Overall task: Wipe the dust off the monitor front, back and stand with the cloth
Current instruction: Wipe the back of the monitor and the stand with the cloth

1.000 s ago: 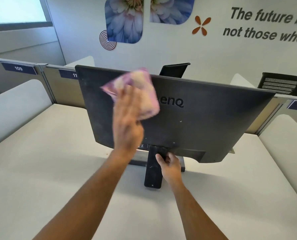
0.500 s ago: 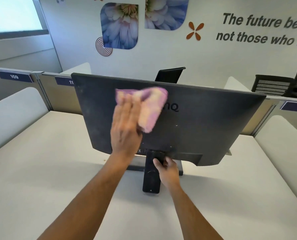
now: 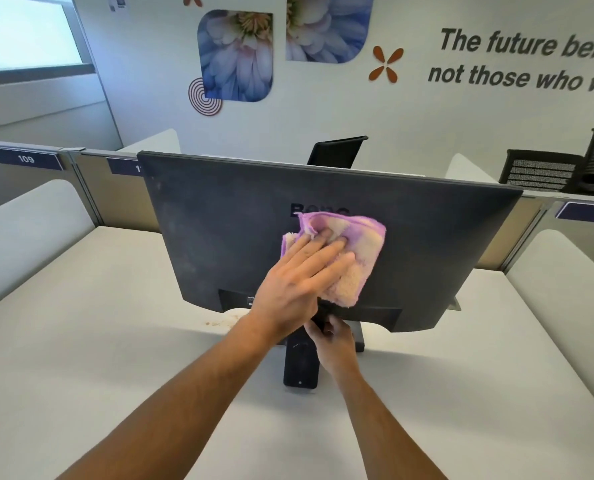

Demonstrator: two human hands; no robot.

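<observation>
A black monitor [image 3: 437, 244] stands on the white desk with its dusty back panel facing me. My left hand [image 3: 299, 282] lies flat, with straight fingers, pressing a pink and cream cloth [image 3: 354, 261] against the middle of the back, just under the logo. Below it, my right hand [image 3: 333, 337] grips the neck of the black stand [image 3: 300, 365] where it meets the panel. The monitor's screen side is hidden from me.
The white desk [image 3: 115, 341] has low white side dividers [image 3: 28, 220] and a back partition with number plates. Some brown specks lie on the desk by the stand. Black office chairs [image 3: 545, 171] stand beyond the partition, in front of a decorated wall.
My left hand has slid the cloth from the upper left of the back panel down and right to its centre. The right hand has stayed on the stand.
</observation>
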